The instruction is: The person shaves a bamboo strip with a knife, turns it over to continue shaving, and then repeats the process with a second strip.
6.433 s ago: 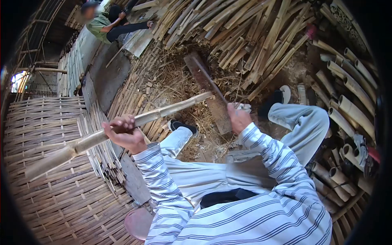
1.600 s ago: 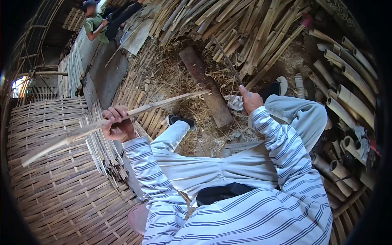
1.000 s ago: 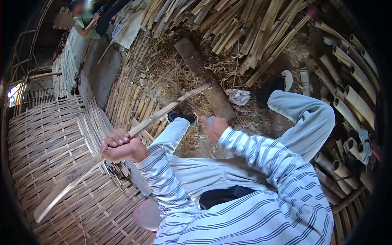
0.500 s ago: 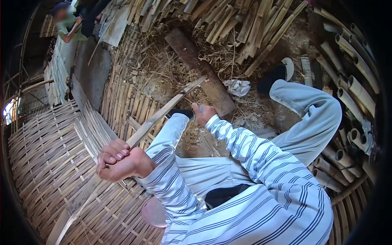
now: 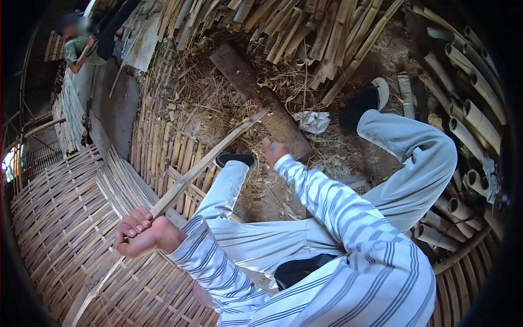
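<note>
My left hand (image 5: 140, 233) is wrapped round a long split bamboo strip (image 5: 204, 162). The strip slants from the lower left, through my fist, up to a tip above a dark wooden plank (image 5: 231, 64) on the ground. Below my fist, a thin pale sliver (image 5: 97, 291) runs along its lower end. My right hand (image 5: 276, 153) is closed near the plank's near end, to the right of the strip and apart from it. A small greyish bit shows at its fingers, but I cannot make out what it holds.
Woven bamboo matting (image 5: 60, 212) spreads on the left. Split bamboo pieces (image 5: 327, 38) lie at the top, bamboo poles (image 5: 474, 125) at the right. Crumpled plastic (image 5: 315, 122) and shavings lie about the plank. Another person (image 5: 81, 49) is at the upper left.
My left hand has shifted left and slightly down with the bamboo strip. My right hand stays in nearly the same place, now a little farther from the strip.
</note>
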Available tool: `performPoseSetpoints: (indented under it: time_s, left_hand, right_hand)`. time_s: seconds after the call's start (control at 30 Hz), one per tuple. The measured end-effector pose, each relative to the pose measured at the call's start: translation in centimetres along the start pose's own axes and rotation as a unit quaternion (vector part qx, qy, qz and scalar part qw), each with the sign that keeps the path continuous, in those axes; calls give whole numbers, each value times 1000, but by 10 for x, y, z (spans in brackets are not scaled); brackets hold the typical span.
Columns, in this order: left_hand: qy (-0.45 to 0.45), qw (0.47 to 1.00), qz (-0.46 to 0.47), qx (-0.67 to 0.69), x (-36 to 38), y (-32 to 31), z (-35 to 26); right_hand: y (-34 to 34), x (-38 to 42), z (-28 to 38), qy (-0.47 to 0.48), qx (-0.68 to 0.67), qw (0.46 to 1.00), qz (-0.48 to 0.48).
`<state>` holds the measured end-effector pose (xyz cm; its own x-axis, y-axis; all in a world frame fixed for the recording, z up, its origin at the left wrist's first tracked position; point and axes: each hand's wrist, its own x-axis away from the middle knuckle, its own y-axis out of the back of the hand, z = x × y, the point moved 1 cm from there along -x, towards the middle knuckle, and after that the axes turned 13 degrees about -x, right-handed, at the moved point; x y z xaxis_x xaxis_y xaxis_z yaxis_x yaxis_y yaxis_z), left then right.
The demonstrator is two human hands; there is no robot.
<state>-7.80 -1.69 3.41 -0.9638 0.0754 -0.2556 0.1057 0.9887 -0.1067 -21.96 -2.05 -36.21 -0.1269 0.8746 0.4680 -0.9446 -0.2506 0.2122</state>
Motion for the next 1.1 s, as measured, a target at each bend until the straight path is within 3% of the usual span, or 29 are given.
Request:
performPoseSetpoints:
  time_s: [0.1, 0.13, 0.17, 0.23, 0.4, 0.47, 0.57, 0.6, 0.7, 0.73, 0.8, 0.87, 0.97, 1.1]
  left_hand:
    - [-7, 1000, -25, -18, -16, -2, 4]
    - [-9, 999, -34, -31, -21, -6, 6]
    - [-5, 999, -36, -35, -26, -12, 10]
    - [6, 998, -44, -54, -41, -16, 13]
    - [10, 988, -122, -89, -65, -15, 27]
    - [27, 988, -120, -91, -76, -12, 27]
    - [34, 987, -121, -95, -87, -8, 39]
    - [33, 987, -121, -98, -84, -8, 39]
    - [33, 988, -120, -91, -88, 4, 41]
    - [32, 988, -121, -94, -88, 3, 39]
    - [34, 987, -130, -84, -89, 1, 41]
    - [44, 987, -124, -91, -93, 4, 42]
    - [46, 984, -148, -91, -89, 5, 41]
    - [-17, 987, -124, -105, -82, 4, 38]
  right_hand:
    - [-15, -41, -61, -128, -1, 988, -87]
    - [-4, -24, -27, -18, -50, 990, -127]
    - [-7, -17, -28, -74, -16, 995, -61]
    - [-2, -7, -29, 31, 15, 999, -7]
    - [-1, -67, -53, -102, 76, 992, -7]
    - [5, -58, -22, -126, 65, 990, -3]
    - [2, -40, -45, 141, 32, 988, -46]
    - [26, -42, -31, -70, 69, 989, 111]
    - [27, -73, -55, -215, 113, 968, 58]
    - [27, -69, -56, -140, 67, 987, 34]
    - [21, -66, -56, -128, 101, 986, 39]
    - [27, -42, -71, -59, 105, 993, 7]
    - [48, -47, -85, -147, 128, 979, 55]
    - [53, -51, -87, -111, 167, 980, -11]
